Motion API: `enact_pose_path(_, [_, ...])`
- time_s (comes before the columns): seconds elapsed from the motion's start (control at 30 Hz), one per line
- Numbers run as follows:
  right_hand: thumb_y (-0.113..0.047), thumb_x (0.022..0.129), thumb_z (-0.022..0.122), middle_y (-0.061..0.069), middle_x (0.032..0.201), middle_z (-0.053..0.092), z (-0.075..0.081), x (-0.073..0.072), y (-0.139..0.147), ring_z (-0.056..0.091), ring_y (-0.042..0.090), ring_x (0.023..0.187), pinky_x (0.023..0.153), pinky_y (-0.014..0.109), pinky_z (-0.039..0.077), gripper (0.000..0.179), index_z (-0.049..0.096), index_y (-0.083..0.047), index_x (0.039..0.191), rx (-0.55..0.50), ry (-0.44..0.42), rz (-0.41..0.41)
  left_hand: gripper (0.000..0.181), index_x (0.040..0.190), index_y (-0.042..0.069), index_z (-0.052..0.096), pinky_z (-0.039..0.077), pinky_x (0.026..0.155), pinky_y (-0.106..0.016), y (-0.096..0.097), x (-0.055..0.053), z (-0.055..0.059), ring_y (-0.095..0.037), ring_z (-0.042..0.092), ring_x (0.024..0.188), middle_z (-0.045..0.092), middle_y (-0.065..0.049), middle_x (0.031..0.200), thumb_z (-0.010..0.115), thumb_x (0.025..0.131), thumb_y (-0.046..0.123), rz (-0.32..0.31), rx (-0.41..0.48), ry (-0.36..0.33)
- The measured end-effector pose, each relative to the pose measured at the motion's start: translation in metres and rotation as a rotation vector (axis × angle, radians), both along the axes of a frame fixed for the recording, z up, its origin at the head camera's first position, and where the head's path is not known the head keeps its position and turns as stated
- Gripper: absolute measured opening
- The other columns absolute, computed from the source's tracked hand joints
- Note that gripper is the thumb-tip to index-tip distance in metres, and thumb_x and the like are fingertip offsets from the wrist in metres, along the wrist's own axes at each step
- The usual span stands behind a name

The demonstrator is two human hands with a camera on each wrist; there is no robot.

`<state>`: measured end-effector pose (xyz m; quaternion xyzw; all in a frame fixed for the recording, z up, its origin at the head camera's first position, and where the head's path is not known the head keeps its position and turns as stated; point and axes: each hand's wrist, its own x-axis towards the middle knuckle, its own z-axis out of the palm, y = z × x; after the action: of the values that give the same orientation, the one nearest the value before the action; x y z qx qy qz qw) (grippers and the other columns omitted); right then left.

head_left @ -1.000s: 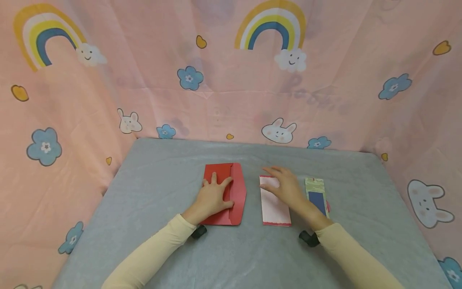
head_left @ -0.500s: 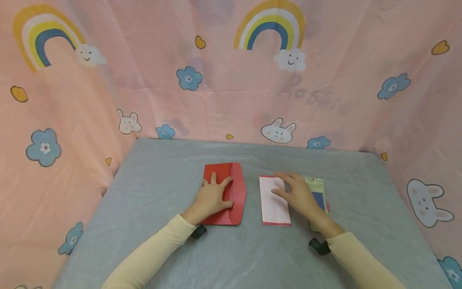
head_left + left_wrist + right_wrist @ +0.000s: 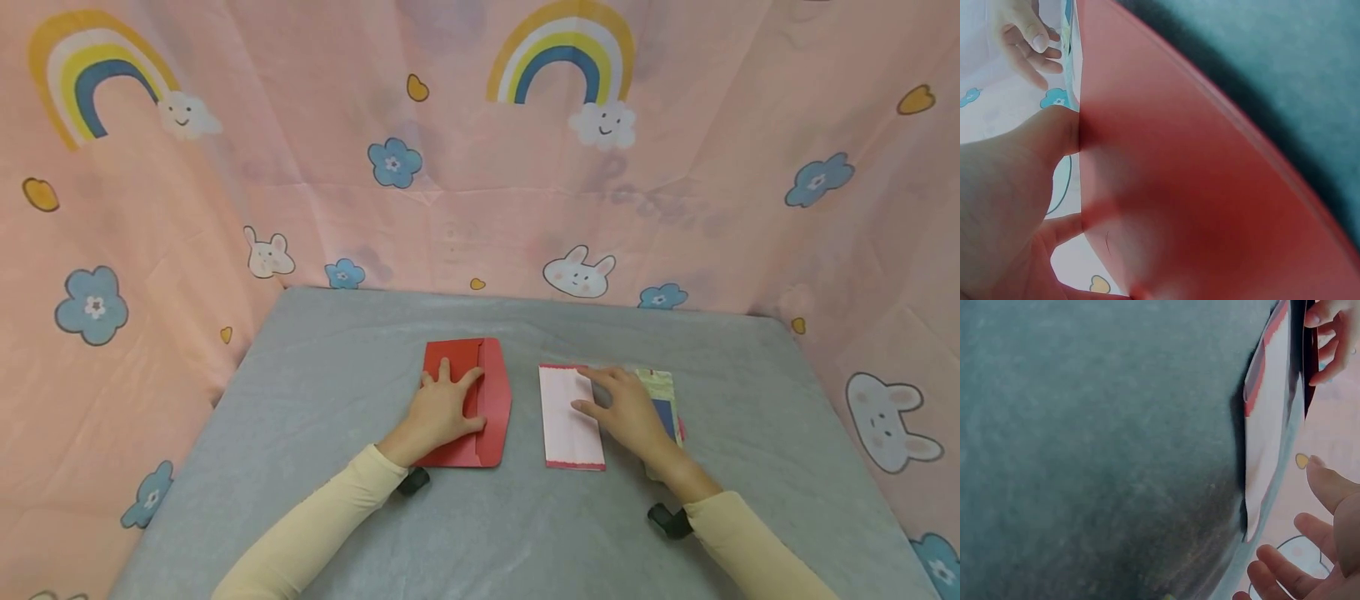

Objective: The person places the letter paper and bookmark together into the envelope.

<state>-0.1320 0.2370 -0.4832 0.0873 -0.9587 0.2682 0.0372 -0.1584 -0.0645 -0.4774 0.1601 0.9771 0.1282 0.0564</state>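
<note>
The left hand (image 3: 438,412) rests spread fingers on the red envelope (image 3: 493,400) beneath them, apparently to keep it flat on the surface (image 3: 525,533), while the right hand (image 3: 627,417), fingers parted and empty, hovers above the white paper (image 3: 566,429).

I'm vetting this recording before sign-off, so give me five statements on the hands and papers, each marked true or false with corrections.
1. The left hand rests on the red envelope. True.
2. The envelope's flap is folded closed. False: it is folded out on the right.
3. The white paper lies between the envelope and the green-and-blue card. True.
4. The right hand grips the green-and-blue card. False: it holds nothing.
5. The white paper has red edging. True.
</note>
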Motion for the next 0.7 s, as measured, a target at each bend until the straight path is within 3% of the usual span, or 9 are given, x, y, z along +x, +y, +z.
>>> enact_pose_path(0.47, [-0.028,0.082,0.080,0.020,0.122,0.063,-0.009,0.003,0.001,0.058,0.038,0.115,0.097,0.057,0.048,0.056,0.063,-0.007,0.132,-0.018,0.003,0.012,0.076,0.148,0.028,0.043,0.060,0.075,-0.050,0.000,0.000,0.000,-0.062,0.046,0.125,0.037,-0.032,0.152,0.073,0.081,0.047,-0.004,-0.029,-0.003])
enact_pose_path(0.7, [-0.022,0.081,0.081,0.021,0.123,0.062,-0.011,0.003,0.002,0.056,0.038,0.115,0.096,0.056,0.048,0.055,0.063,-0.006,0.131,0.009,-0.040,-0.004,0.076,0.149,0.028,0.043,0.061,0.070,-0.047,0.001,-0.001,-0.001,-0.062,0.048,0.125,0.039,-0.032,0.151,0.072,0.081,0.047,-0.007,-0.045,0.004])
